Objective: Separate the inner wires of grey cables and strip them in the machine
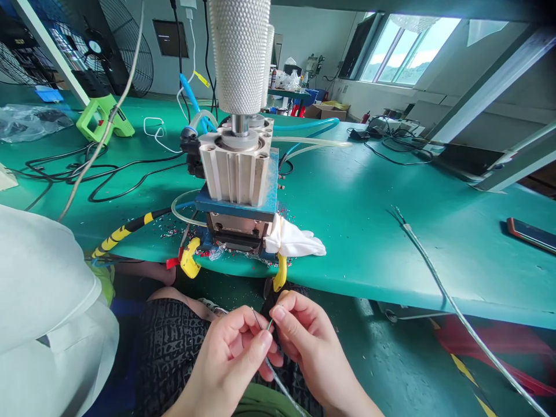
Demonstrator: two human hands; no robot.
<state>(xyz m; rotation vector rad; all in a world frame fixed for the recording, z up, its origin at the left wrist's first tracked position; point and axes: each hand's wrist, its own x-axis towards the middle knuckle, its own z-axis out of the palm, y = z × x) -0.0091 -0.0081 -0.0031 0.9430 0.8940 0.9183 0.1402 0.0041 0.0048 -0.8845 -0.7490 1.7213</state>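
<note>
My left hand (243,353) and my right hand (302,333) meet low in the view, above my lap. Fingers of my left hand are closed on the stripped end of a grey cable (282,388), whose sheath runs down toward my lap. Thumb and forefinger of my right hand pinch a thin wire (270,325) at that end. Another thin wire stands up beside the left fingertips. Beyond my hands, a metal press (237,174) with a knurled cylinder stands at the green table's edge, a white glove (297,238) tied at its side.
A second grey cable (434,272) with frayed wires crosses the green table (365,231) at right, near a phone (532,234). Yellow clamps (190,259) sit at the table edge. A person in white (47,313) is close at left. Black cables and a green tool (104,119) lie back left.
</note>
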